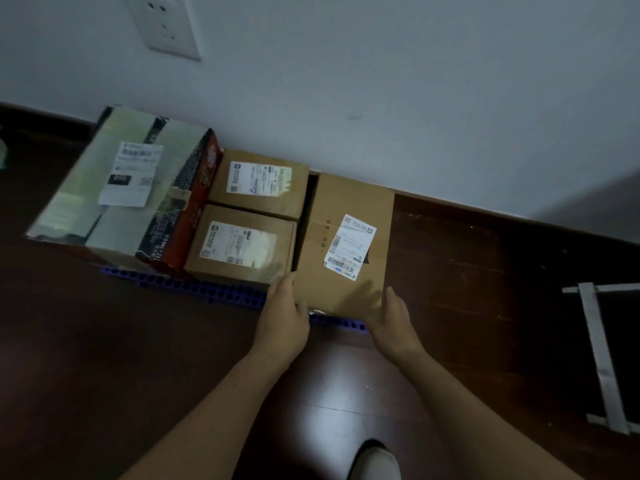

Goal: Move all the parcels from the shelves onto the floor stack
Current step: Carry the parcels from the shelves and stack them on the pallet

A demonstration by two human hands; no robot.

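A brown cardboard parcel (343, 216) with a white shipping label lies at the right end of a blue perforated floor pallet (194, 289), against the wall. My left hand (284, 317) touches its near left corner with the thumb along the left edge. My right hand (391, 317) rests against its near right corner, fingers straight. Left of it sit two smaller brown parcels, a near one (242, 247) and a far one (263, 183), each labelled. A large taped red-and-black box (128, 188) stands at the left end.
Dark wooden floor surrounds the pallet. A grey metal shelf frame (599, 355) lies at the right edge. A white wall with a socket (166, 22) rises behind the parcels. My shoe (375, 462) shows at the bottom.
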